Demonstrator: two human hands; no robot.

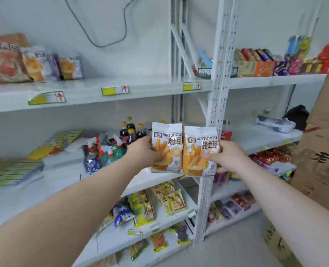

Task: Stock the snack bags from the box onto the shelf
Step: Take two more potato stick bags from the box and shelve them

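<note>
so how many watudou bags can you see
2. The left WATUDOU bag is held by the left hand, the right WATUDOU bag by the right hand, upright, side by side. Blurred top-shelf bags may match.

Two WATUDOU snack bags (pixel 183 150) upright, side by side, before shelf (pixel 156 180).

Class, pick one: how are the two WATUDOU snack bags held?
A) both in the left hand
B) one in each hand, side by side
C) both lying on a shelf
B: the left hand grips the left bag and the right hand grips the right bag, both upright.
</note>
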